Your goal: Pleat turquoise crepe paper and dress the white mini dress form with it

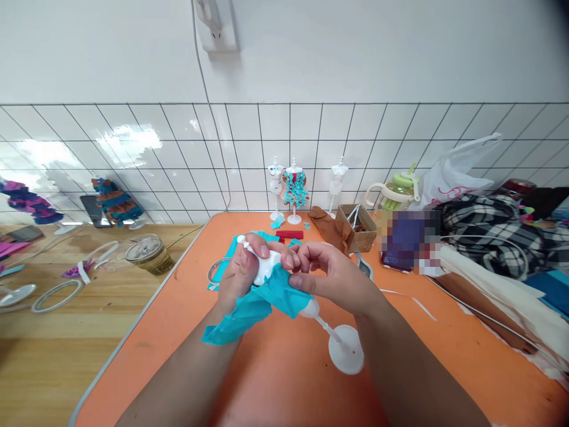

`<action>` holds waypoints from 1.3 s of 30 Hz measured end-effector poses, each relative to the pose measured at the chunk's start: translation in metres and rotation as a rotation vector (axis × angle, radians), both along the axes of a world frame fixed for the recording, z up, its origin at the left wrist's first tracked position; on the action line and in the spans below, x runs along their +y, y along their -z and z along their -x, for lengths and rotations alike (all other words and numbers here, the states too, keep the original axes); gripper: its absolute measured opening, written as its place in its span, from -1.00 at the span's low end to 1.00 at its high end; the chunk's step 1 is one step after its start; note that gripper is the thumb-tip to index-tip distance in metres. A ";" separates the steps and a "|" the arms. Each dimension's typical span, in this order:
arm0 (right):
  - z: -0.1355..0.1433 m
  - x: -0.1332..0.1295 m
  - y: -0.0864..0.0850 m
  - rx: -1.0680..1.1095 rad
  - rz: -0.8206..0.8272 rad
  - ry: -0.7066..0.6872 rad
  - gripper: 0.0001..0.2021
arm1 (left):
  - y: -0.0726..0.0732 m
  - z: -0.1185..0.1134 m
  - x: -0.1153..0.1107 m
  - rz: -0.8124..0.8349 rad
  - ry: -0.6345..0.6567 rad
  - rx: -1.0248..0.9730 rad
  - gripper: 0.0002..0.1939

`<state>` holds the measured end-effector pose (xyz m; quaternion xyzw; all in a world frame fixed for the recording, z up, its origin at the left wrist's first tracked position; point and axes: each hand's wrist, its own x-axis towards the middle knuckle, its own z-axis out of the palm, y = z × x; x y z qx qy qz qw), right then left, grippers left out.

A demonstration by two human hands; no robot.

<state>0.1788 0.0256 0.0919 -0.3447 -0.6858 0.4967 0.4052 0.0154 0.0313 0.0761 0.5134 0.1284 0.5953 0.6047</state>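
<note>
A small white mannequin on a stand lies tilted between my hands, its neck knob toward the upper left and its round base toward the lower right. Turquoise fabric wraps part of its torso, and a loose strip hangs down to the left. My left hand is closed around the mannequin's upper body. The fingers of my right hand pinch the turquoise fabric at the torso's right side.
Three small mannequins stand by the wall, one in red and turquoise. Near them are brown fabric, a cardboard box and a red piece. A jar stands left; a cup and plaid cloth are right.
</note>
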 end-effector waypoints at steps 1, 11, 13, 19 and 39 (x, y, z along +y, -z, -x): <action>0.000 0.000 0.001 0.026 0.014 -0.018 -0.65 | 0.000 0.001 0.001 0.003 0.003 -0.001 -0.71; -0.003 0.002 0.005 0.110 0.045 0.012 -0.77 | -0.006 0.009 0.005 -0.047 0.019 -0.049 -0.81; -0.001 -0.002 0.002 0.147 -0.094 0.126 -0.86 | -0.007 0.008 0.004 -0.038 -0.020 -0.037 -0.80; 0.006 -0.019 -0.006 0.004 -0.442 0.315 -0.85 | -0.009 0.003 0.000 -0.046 -0.109 -0.029 -0.78; 0.012 -0.018 0.002 -0.350 -0.388 0.479 -0.21 | -0.008 0.006 0.012 0.105 -0.056 -0.022 -0.66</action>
